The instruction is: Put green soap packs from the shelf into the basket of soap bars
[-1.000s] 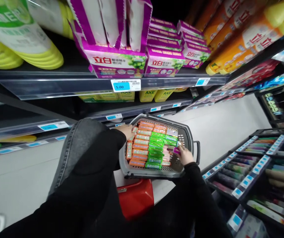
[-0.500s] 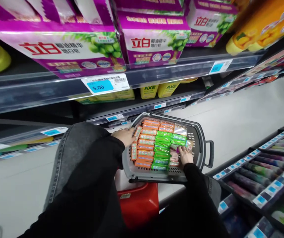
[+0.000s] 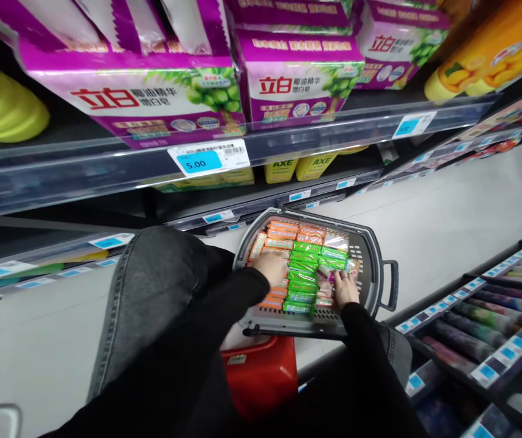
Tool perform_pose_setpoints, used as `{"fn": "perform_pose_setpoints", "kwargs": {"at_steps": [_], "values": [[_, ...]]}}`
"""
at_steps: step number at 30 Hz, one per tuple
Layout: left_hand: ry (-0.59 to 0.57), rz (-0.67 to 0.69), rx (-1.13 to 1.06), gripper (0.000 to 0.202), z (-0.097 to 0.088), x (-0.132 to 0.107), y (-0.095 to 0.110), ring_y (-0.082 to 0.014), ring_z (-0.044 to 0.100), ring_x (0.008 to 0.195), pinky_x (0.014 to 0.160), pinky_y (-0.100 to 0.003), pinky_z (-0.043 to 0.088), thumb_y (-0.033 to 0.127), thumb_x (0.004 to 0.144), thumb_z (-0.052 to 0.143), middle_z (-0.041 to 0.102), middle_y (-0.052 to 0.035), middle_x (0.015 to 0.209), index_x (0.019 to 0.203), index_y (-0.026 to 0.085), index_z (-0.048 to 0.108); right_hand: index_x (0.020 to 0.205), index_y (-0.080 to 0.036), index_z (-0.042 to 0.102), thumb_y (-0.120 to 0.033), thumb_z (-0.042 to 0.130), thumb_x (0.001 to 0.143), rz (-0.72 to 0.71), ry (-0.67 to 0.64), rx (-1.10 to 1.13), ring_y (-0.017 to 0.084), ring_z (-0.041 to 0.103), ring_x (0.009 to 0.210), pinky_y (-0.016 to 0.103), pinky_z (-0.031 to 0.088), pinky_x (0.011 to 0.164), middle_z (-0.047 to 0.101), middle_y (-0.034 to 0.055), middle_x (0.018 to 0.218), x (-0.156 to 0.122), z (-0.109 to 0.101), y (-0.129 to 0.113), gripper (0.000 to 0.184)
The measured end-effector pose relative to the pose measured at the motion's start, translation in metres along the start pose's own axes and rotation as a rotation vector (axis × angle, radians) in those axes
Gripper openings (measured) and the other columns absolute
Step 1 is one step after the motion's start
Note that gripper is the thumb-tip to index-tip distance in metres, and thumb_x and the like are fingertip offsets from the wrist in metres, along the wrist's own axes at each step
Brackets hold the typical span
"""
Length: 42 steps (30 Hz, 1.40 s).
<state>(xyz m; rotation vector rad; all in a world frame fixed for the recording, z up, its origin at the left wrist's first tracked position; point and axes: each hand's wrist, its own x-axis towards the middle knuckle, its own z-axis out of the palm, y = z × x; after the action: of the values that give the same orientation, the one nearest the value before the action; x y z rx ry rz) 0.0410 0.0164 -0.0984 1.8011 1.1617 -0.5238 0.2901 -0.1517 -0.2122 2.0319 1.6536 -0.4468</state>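
Note:
A grey plastic basket [image 3: 373,258] rests in front of me, filled with rows of small packets. Orange packets [image 3: 288,232] fill its left side, green packets [image 3: 306,274] the middle, and pink and pale packets [image 3: 334,242] the right. My left hand [image 3: 270,267] lies on top of the orange packets with its fingers curled over them. My right hand [image 3: 345,286] sits at the basket's right side, its fingers pressed on the pink packets [image 3: 329,275]. Both arms are in black sleeves.
My knee in grey denim [image 3: 151,286] rises at the left. A red stool or bin [image 3: 261,377] stands under the basket. Shelves with purple boxes [image 3: 151,103], a 5.00 price tag [image 3: 208,159] and yellow bottles [image 3: 300,167] face me; a low display rack [image 3: 484,310] runs along the right.
My left hand has moved from the basket's left rim onto the orange packets. The right hand has shifted slightly among the pink packets. The view came closer to the shelf.

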Motion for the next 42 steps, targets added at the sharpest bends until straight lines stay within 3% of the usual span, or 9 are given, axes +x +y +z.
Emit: {"fn": "perform_pose_setpoints", "kwargs": {"at_steps": [2,4,9,19,28,33,36,39,42], "values": [[-0.062,0.063,-0.097,0.030,0.039,0.020,0.035,-0.0223,0.062,0.111,0.094,-0.026,0.046,0.028,0.092,0.052,0.069,-0.0096,0.116,0.115,0.014,0.067,0.130,-0.013,0.053,-0.011,0.028,0.093,0.030,-0.003,0.022,0.029,0.048,0.117,0.041,0.033,0.106,0.057,0.0161,0.124,0.002,-0.001,0.008,0.044],[-0.035,0.046,-0.147,0.033,0.077,0.044,0.065,-0.0185,0.060,0.116,0.095,-0.021,0.045,0.029,0.094,0.050,0.066,-0.0093,0.124,0.121,0.014,0.063,0.127,-0.013,0.055,-0.010,0.027,0.093,0.060,-0.015,0.042,0.031,0.046,0.122,0.042,0.035,0.104,0.057,0.0169,0.126,0.004,-0.003,0.013,0.044],[0.019,-0.096,-0.163,0.036,0.127,0.084,0.098,-0.0233,0.062,0.112,0.092,-0.026,0.048,0.032,0.092,0.054,0.066,-0.0158,0.119,0.118,0.008,0.063,0.122,-0.018,0.057,-0.011,0.030,0.092,0.077,-0.026,0.082,0.032,0.049,0.117,0.037,0.045,0.087,0.055,0.0169,0.129,0.008,-0.015,0.008,0.041],[0.019,-0.187,-0.026,0.038,0.131,0.102,0.101,-0.0257,0.065,0.107,0.086,-0.029,0.049,0.036,0.095,0.047,0.069,-0.0170,0.114,0.113,0.011,0.070,0.117,-0.018,0.060,-0.010,0.025,0.093,0.166,-0.034,0.193,0.031,0.051,0.107,0.035,0.048,0.073,0.054,0.0182,0.128,0.016,-0.022,-0.003,0.043],[0.045,-0.137,0.028,0.046,0.138,0.106,0.086,-0.0277,0.060,0.110,0.103,-0.035,0.039,0.049,0.093,0.047,0.071,-0.0152,0.107,0.104,0.015,0.075,0.116,-0.013,0.061,-0.004,0.023,0.091,0.116,-0.025,0.084,0.030,0.057,0.099,0.036,0.049,0.070,0.057,0.0202,0.120,0.016,-0.025,-0.008,0.046],[0.122,-0.182,-0.045,0.049,0.145,0.107,0.072,-0.0320,0.050,0.121,0.101,-0.038,0.040,0.058,0.086,0.053,0.061,-0.0141,0.124,0.106,0.019,0.075,0.109,-0.008,0.063,0.000,0.023,0.088,0.080,0.014,0.042,0.031,0.059,0.091,0.043,0.048,0.071,0.058,0.0253,0.112,0.015,-0.022,-0.014,0.047],[0.122,-0.179,-0.119,0.043,0.148,0.111,0.063,-0.0278,0.054,0.116,0.102,-0.034,0.039,0.054,0.084,0.059,0.065,-0.0105,0.116,0.109,0.022,0.074,0.110,-0.006,0.063,0.001,0.021,0.086,0.061,0.026,0.045,0.033,0.059,0.090,0.043,0.048,0.065,0.058,0.0262,0.111,0.016,-0.018,-0.018,0.049],[0.214,-0.232,-0.169,0.042,0.149,0.116,0.058,-0.0258,0.055,0.113,0.097,-0.032,0.042,0.051,0.078,0.069,0.065,-0.0094,0.113,0.109,0.022,0.072,0.111,-0.005,0.062,0.003,0.020,0.085,0.008,0.023,0.055,0.033,0.059,0.091,0.042,0.049,0.064,0.058,0.0256,0.112,0.020,-0.011,-0.015,0.050],[0.342,-0.276,-0.147,0.057,0.152,0.121,0.059,-0.0300,0.049,0.118,0.098,-0.039,0.040,0.056,0.069,0.075,0.056,-0.0112,0.125,0.115,0.024,0.063,0.115,-0.005,0.060,0.000,0.020,0.088,-0.077,0.021,0.067,0.032,0.058,0.096,0.041,0.049,0.068,0.058,0.0244,0.114,0.025,0.000,-0.005,0.049]]}}
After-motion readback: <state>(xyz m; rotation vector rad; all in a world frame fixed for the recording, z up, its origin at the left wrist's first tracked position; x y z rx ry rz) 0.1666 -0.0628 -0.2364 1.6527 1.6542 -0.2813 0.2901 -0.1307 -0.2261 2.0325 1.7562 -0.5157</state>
